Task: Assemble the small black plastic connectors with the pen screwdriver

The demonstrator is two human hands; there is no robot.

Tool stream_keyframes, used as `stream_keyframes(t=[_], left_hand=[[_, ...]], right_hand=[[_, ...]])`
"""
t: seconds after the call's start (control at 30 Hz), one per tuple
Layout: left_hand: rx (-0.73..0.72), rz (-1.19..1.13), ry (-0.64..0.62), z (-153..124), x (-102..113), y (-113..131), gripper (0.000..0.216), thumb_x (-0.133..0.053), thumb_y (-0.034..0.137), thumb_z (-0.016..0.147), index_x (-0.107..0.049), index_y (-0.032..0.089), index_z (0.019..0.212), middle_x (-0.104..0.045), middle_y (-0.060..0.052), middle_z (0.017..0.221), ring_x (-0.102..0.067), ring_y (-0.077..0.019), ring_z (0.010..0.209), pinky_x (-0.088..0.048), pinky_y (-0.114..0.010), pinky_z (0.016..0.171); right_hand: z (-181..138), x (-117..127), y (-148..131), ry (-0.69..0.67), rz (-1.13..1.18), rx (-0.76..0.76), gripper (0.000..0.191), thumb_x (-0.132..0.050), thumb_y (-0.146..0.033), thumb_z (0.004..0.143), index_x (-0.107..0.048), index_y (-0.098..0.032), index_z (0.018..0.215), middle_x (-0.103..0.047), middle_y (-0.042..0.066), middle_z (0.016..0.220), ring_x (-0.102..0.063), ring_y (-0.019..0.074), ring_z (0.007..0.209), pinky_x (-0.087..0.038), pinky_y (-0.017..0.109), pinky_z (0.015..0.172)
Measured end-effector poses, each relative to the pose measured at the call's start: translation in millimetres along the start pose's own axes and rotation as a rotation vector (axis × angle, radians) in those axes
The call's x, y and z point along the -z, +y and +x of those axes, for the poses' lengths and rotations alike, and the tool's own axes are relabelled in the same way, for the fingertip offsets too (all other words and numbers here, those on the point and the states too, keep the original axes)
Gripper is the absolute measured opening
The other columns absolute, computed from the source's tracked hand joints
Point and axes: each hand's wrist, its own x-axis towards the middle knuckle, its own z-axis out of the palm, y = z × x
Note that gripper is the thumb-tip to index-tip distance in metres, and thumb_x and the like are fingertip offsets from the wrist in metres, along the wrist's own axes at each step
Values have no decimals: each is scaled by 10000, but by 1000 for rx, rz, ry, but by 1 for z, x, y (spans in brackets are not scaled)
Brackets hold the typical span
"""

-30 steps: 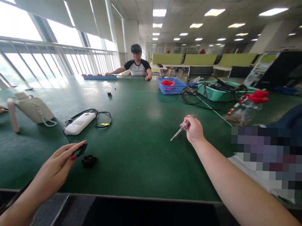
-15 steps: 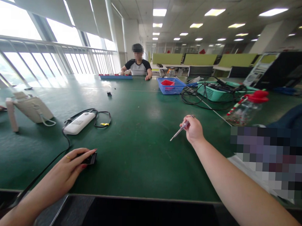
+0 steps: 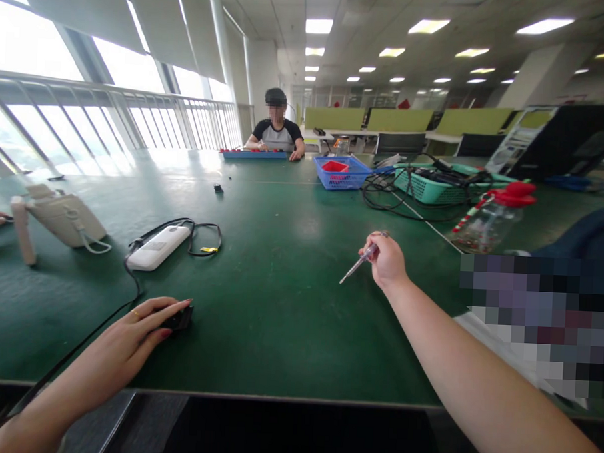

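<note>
Near the table's front edge, my left hand has its thumb and fingers closed around a small black block resting on the green tabletop. Much of the block is hidden under the fingers. Farther right, my right hand grips a slim screwdriver with a see-through handle. Its metal tip points down and to the left, with no part touching it. The two hands are well apart.
A white power bank with a black cable lies beyond my left hand, beside a beige case. Farther off are a small black piece, a blue basket, a green basket of cables and a red-lidded bottle. A person sits opposite.
Across the table, the long blue tray before the seated person has shifted to the right. My hands stay almost where they were; the black block under my left hand sits slightly lower.
</note>
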Motion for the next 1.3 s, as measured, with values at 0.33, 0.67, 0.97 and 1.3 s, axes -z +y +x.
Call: stream_keyframes(t=[0.33, 0.67, 0.97, 1.3], left_hand=[[13, -7, -27, 2, 5, -2, 466, -440, 445, 951, -543, 314, 1387, -582, -42, 1381, -604, -236, 1202, -490, -346, 1036], [19, -6, 13, 0, 6, -7, 598, -472, 579, 912, -488, 281, 1430, -624, -47, 1346, -589, -250, 1218, -453, -406, 1079], [68, 9, 46, -2, 9, -3, 620, -474, 590, 902, -467, 287, 1443, -614, -54, 1358, -597, -259, 1211, -465, -417, 1065], [-71, -60, -32, 2, 13, -14, 480, -446, 351, 941, -516, 291, 1411, -552, -9, 1442, -523, -236, 1317, -392, -398, 1138]], right_hand=[[0, 0, -1, -17, -8, 5, 202, -647, -276, 675, -503, -205, 553, -440, -66, 470, -415, 67, 399, -473, 213, 471], [1, 1, 2, -21, -14, 7, 200, -649, -290, 670, -509, -201, 559, -445, -66, 467, -442, 70, 399, -427, 201, 430], [1, 1, 2, -33, -19, 13, 201, -644, -286, 676, -507, -207, 552, -439, -69, 459, -416, 69, 390, -476, 223, 478], [-1, 0, 0, -30, -24, -9, 178, -629, -273, 664, -520, -199, 545, -449, -59, 460, -443, 70, 403, -437, 200, 444]])
